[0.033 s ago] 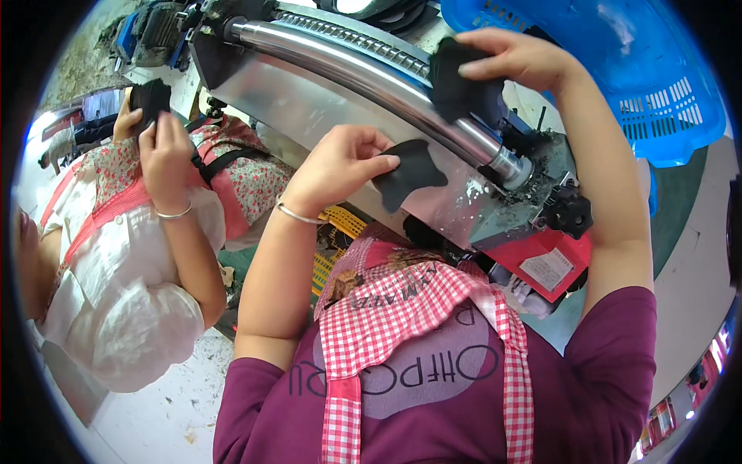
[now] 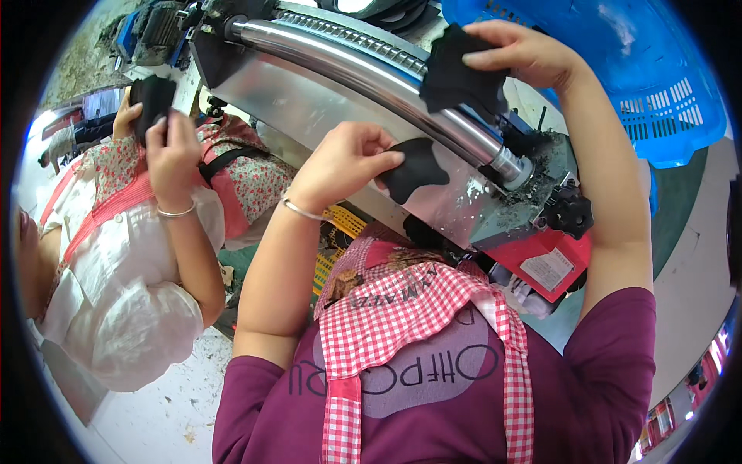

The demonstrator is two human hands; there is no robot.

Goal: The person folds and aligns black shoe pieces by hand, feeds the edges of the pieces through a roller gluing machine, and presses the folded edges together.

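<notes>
Between thumb and fingers, my left hand (image 2: 357,158) pinches a thin black cut piece (image 2: 417,170) with curved edges. That piece hangs in front of the machine's sloping metal plate (image 2: 325,124). My right hand (image 2: 525,52) is closed on a black stack of cut pieces (image 2: 464,76), which it holds over the right part of the shiny steel roller (image 2: 371,83); whether the stack touches the roller I cannot tell. A ridged bar (image 2: 352,40) runs along behind the roller.
Beyond my right hand stands a blue plastic basket (image 2: 657,93). A black knob (image 2: 568,210) and dark scraps are at the machine's right end, above a red box (image 2: 553,263). To my left, a co-worker (image 2: 131,255) handles a black piece (image 2: 153,104).
The stack in my right hand has shifted slightly left and up. The piece in my left hand has tilted, its lower tip rising. The co-worker's near hand has moved slightly right.
</notes>
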